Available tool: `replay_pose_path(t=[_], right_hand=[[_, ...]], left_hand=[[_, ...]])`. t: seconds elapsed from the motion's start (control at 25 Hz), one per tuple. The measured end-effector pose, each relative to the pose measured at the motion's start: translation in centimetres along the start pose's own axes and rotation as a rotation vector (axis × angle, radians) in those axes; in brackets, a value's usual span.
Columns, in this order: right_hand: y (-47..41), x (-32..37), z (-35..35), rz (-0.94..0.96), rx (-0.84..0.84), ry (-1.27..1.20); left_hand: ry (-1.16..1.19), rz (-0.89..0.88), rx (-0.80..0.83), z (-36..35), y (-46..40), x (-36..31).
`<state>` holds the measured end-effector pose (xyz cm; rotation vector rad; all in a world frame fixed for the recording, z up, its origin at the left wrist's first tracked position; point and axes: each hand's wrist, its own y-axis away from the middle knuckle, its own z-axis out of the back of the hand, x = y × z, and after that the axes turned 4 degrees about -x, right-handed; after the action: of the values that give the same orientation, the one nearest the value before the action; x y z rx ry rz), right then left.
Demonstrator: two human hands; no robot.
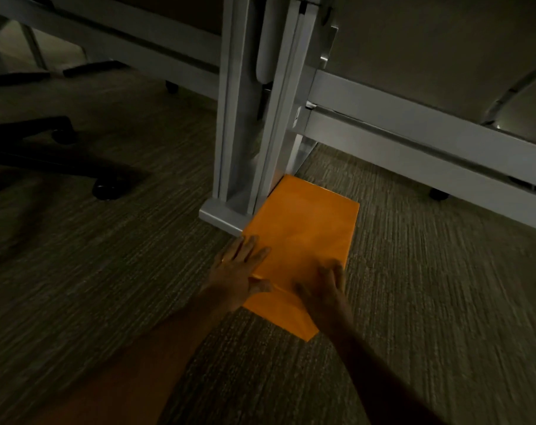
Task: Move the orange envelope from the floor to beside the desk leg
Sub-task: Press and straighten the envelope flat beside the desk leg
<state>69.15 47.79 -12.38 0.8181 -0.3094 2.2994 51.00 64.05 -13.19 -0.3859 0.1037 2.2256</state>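
Observation:
The orange envelope lies flat on the carpet, its left edge touching the foot of the grey metal desk leg. Its flap sticks out toward me at the near end. My left hand rests palm down with fingers spread on the envelope's near left corner, next to the leg's foot. My right hand lies flat on the near right part of the envelope. Both hands press on it; neither is closed around it.
Grey desk rails run off right and left behind the leg, with a small black foot under the right one. A black office chair base with casters stands at the left. Striped carpet surrounds the envelope.

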Motion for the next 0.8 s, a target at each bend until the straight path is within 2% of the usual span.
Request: replay_pose_path(t=[0.24,0.36,0.6,0.8], right_hand=[[-0.1,-0.4,-0.7,-0.024,0.045,0.201],[-0.1,0.0,-0.5,-0.023,0.002,0.323],[0.8,-0.2,-0.9,0.24,-0.099,0.432],[0.2,-0.9,-1.0,0.265,-0.061,0.51]], left_hand=[[0.007,-0.019,-0.063,-0.8,-0.4,0.4],[-0.056,-0.032,-0.06,-0.5,-0.7,0.2],[-0.121,-0.076,-0.095,-0.7,-0.5,0.2],[-0.156,-0.149,-0.19,-1.4,-0.5,0.8]])
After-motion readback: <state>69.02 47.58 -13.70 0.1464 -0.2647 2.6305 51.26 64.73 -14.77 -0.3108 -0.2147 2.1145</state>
